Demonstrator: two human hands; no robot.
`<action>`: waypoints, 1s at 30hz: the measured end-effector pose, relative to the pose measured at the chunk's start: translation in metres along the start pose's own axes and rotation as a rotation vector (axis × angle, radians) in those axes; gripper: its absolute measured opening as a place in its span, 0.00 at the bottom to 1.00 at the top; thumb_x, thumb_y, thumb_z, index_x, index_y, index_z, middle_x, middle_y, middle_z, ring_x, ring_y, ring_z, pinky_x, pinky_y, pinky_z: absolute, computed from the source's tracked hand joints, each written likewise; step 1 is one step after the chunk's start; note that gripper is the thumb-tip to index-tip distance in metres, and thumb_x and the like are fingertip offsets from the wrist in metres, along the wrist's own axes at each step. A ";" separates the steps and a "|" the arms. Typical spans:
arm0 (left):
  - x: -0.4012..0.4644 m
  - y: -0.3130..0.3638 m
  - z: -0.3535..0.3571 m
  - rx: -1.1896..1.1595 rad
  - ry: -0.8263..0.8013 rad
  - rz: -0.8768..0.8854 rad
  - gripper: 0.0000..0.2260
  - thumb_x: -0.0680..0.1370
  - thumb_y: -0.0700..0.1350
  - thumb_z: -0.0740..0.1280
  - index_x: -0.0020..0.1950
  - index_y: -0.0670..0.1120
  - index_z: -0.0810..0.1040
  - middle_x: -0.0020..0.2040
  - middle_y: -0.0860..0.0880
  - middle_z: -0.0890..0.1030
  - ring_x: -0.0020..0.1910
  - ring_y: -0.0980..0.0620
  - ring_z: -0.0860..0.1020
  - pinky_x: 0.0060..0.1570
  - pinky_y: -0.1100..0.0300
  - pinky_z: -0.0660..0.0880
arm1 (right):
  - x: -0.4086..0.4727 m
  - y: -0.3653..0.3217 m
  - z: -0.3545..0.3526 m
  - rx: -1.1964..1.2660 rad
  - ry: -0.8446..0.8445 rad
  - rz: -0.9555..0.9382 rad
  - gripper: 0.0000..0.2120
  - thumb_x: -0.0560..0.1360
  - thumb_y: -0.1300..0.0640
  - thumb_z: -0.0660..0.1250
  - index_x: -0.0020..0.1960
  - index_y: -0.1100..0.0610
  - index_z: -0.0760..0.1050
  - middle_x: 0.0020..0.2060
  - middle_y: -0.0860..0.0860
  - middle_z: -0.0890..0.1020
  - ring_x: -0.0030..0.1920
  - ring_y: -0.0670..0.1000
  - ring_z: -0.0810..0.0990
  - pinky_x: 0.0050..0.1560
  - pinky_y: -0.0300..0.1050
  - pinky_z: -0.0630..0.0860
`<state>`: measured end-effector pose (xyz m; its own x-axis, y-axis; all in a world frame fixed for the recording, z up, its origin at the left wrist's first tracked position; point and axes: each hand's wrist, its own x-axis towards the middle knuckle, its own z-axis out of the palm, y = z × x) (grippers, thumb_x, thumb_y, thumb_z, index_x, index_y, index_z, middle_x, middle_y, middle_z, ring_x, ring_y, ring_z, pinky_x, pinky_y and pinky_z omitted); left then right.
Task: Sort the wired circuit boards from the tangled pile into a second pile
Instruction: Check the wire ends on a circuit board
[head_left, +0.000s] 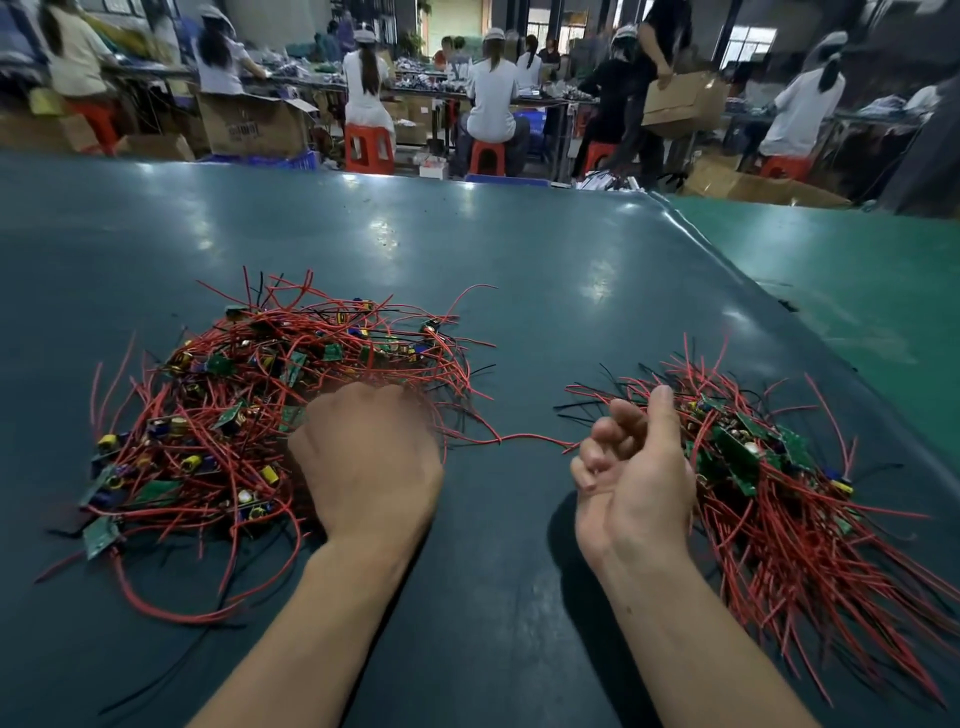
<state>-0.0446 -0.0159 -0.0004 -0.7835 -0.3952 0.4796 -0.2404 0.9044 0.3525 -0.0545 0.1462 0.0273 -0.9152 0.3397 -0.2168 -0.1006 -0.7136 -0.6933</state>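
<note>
A tangled pile of green circuit boards with red and black wires lies on the left of the table. A second pile of boards, with its wires fanned toward me, lies on the right. My left hand rests back-up on the right edge of the tangled pile, its fingers curled down into the wires and hidden. My right hand sits just left of the second pile, with curled fingers and the thumb up. It pinches the end of a red wire that stretches across the gap toward the tangled pile.
The dark teal table top stretches far ahead, and a brighter green mat adjoins it at the right. Beyond the far edge, several people sit on red stools at workbenches among cardboard boxes.
</note>
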 end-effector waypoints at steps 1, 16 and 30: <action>0.002 -0.003 -0.001 0.067 -0.047 -0.034 0.17 0.76 0.53 0.67 0.63 0.49 0.77 0.61 0.47 0.75 0.62 0.42 0.68 0.57 0.48 0.64 | 0.001 -0.001 0.000 -0.014 0.002 -0.007 0.17 0.80 0.45 0.62 0.40 0.57 0.73 0.24 0.50 0.73 0.19 0.46 0.66 0.20 0.34 0.60; 0.011 -0.012 -0.006 0.078 -0.035 -0.083 0.09 0.76 0.48 0.68 0.55 0.48 0.81 0.53 0.46 0.80 0.57 0.42 0.71 0.54 0.48 0.65 | -0.001 0.004 -0.001 -0.186 -0.120 0.023 0.12 0.79 0.57 0.62 0.38 0.59 0.73 0.25 0.50 0.72 0.20 0.47 0.64 0.21 0.35 0.57; 0.006 -0.013 -0.010 0.208 -0.124 -0.059 0.12 0.76 0.56 0.65 0.56 0.53 0.81 0.57 0.49 0.78 0.60 0.44 0.69 0.57 0.50 0.64 | -0.002 0.004 0.001 -0.184 -0.169 0.072 0.13 0.79 0.57 0.62 0.36 0.58 0.74 0.25 0.49 0.72 0.20 0.47 0.64 0.22 0.35 0.56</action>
<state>-0.0400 -0.0319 0.0059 -0.8262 -0.4367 0.3559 -0.3901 0.8993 0.1978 -0.0540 0.1423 0.0260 -0.9711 0.1741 -0.1632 0.0258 -0.6033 -0.7971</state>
